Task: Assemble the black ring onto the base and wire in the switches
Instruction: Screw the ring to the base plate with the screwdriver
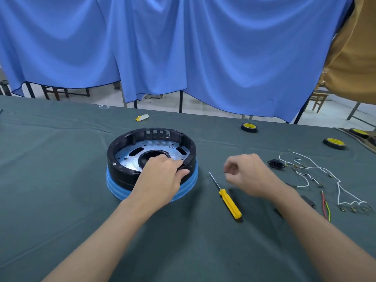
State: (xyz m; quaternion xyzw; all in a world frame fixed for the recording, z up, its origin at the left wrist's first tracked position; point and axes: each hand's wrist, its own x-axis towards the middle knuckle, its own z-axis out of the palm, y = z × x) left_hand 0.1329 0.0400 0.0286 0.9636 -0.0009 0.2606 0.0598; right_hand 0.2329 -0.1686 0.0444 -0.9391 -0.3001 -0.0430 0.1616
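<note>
Two bare forearms reach over the green tablecloth (61,180). Left hand (162,176) grips the near rim of the black ring (120,169), which sits on the blue base (114,187). Right hand (250,176) hovers with curled fingers beside the yellow screwdriver (228,199); whether it pinches anything cannot be told.

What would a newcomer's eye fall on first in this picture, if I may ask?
First the black ring seated on the blue base in the middle of the green table, with the left hand gripping its near rim. Next the yellow screwdriver lying to its right, beside the right hand, which hovers with curled fingers. Behind it all hangs a wide blue curtain.
</note>
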